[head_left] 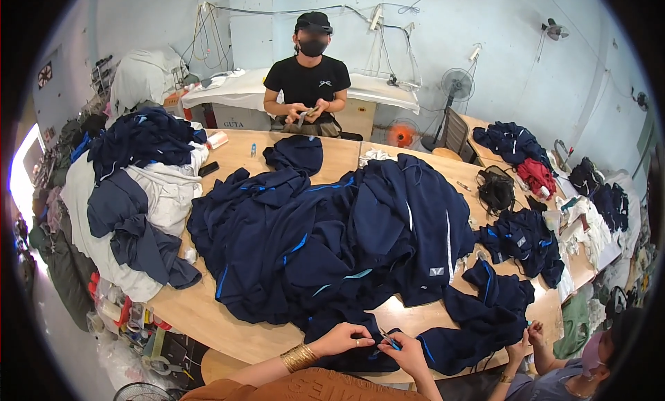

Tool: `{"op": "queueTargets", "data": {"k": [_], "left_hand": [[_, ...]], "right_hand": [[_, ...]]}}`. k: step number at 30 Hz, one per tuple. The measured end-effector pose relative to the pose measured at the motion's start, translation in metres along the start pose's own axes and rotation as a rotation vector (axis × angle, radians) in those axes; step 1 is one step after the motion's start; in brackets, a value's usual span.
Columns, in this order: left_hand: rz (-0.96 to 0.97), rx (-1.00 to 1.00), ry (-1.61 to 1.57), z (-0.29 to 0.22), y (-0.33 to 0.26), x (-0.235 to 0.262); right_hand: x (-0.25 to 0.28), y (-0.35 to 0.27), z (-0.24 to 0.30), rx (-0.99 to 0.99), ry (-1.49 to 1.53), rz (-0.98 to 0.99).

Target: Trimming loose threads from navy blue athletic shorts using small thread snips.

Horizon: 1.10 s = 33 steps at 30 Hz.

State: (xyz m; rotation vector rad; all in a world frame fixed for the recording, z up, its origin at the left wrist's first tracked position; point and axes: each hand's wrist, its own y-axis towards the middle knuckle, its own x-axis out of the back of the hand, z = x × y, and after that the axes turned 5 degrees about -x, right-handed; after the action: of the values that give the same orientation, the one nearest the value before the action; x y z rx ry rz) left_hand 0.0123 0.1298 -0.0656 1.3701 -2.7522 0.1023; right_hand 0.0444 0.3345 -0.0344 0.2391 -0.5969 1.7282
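Nearest, the left hand point(339, 341), above a gold-coloured cuff bracelet, bends its thumb and forefinger toward each other over a navy cloth garment with bright blue trim point(360, 363); whether they pinch anything, I cannot tell. The right hand point(410, 354) is closed around small blue-handled metal snips point(392, 343), whose blades point toward the left hand, over that garment at the near edge of the pale wood-topped bench point(208, 325). At right, a co-worker in a pink mask point(593, 356) has both hands up beside more navy cloth. Beside the bench's left edge, red and white plastic containers point(114, 309) stand crowded together, their contents too small to make out. A broad heap of navy garments with blue and white stripes point(298, 241) fills the bench's middle. Right of it sits a black bag point(496, 190), its inside hidden. Across the bench, another co-worker in a black T-shirt point(308, 82) holds a small object, before a white-covered table point(235, 89). Behind, an orange-centred fan point(401, 133) stands low by the pale blue wall point(506, 47).
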Motion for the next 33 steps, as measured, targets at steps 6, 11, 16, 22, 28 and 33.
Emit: {"op": "queueTargets", "data": {"k": [6,11,16,22,28,33], "left_hand": [[0.004,-0.018,0.025,0.002,0.000,0.003],[0.031,0.003,0.080,-0.003,0.001,0.005],[0.022,-0.050,0.126,-0.002,-0.001,0.003],[0.039,-0.032,0.154,-0.004,-0.001,0.003],[0.038,-0.045,0.185,-0.005,-0.002,0.003],[0.039,-0.040,0.190,-0.003,-0.002,0.002]], "right_hand": [[-0.001,0.006,-0.004,0.014,-0.005,0.018],[-0.001,0.010,-0.006,-0.015,-0.038,0.037],[-0.003,0.010,-0.006,-0.045,-0.063,0.068],[-0.001,0.009,-0.003,-0.043,-0.062,0.081],[-0.003,0.010,-0.004,-0.030,-0.075,0.086],[-0.003,0.011,-0.008,-0.028,-0.046,0.085]]}}
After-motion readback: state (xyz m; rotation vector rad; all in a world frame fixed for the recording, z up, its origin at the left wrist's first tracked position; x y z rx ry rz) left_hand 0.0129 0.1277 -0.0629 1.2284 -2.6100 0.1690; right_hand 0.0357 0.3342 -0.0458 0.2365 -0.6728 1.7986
